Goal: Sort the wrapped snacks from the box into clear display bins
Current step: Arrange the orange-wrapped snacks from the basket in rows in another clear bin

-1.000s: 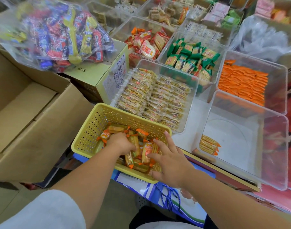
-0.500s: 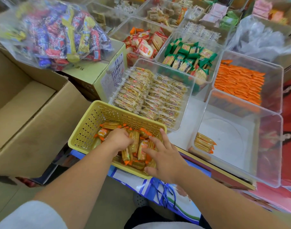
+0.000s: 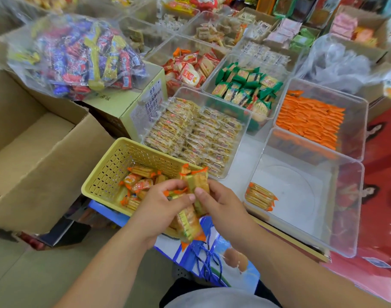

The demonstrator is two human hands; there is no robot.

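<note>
Lifted above basket [image 3: 111,168], snacks [image 3: 190,226] gripped between left hand [image 3: 162,206], right hand [image 3: 223,204]

Bright, even, diffuse light, probably from overhead; shadows soft and faint. Mild sheen on the walls of the near clear bin [image 3: 348,210]. Motion blur smears the candy bag [image 3: 79,56] and the background. Wide-angle bending at edges; centre acceptably sharp.

Both hands meet over the near right corner of the yellow basket [image 3: 114,163]. The left hand [image 3: 160,207] curls its fingers round a bundle of wrapped snacks [image 3: 188,225]. The right hand [image 3: 223,202] pinches the same bundle from the opposite side, thumb on top. Both bare forearms reach in from the basket's near side.
</note>
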